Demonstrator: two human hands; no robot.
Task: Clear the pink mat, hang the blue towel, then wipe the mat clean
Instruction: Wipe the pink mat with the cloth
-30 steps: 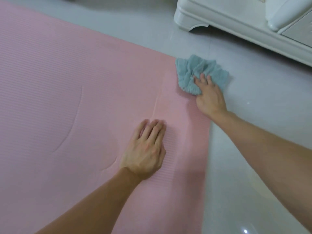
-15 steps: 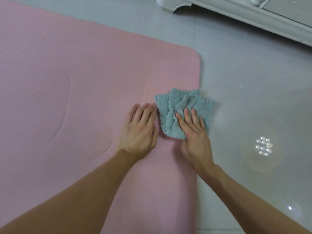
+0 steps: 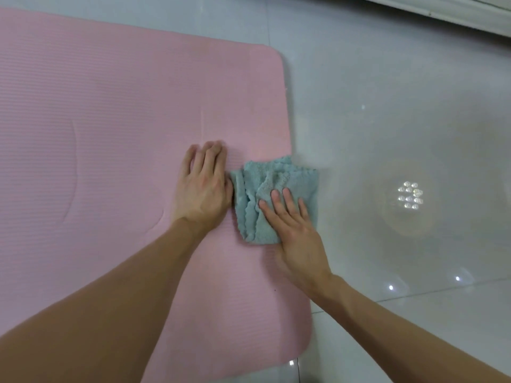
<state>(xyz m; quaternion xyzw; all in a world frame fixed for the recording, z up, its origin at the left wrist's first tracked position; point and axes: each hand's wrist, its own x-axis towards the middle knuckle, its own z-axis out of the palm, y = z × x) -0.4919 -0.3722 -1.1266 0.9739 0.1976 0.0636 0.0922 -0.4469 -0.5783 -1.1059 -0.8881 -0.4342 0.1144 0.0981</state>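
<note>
The person's left hand [image 3: 203, 189] is lying flat, palm down, on the ribbed pink foam mat [image 3: 110, 106], fingers straight and together, gripping nothing. The right hand [image 3: 297, 233] is pressing straight, slightly spread fingers onto a crumpled blue-green fluffy cloth [image 3: 276, 178]. The hands are sitting side by side, the left one touching the cloth's edge. The cloth is resting across the mat's right edge, partly overhanging the glossy pale tiled floor [image 3: 387, 106], which is mirroring a cluster of lamp lights [image 3: 410, 195]. Beyond the mat's far right corner a white furniture base [image 3: 442, 9] is showing
</note>
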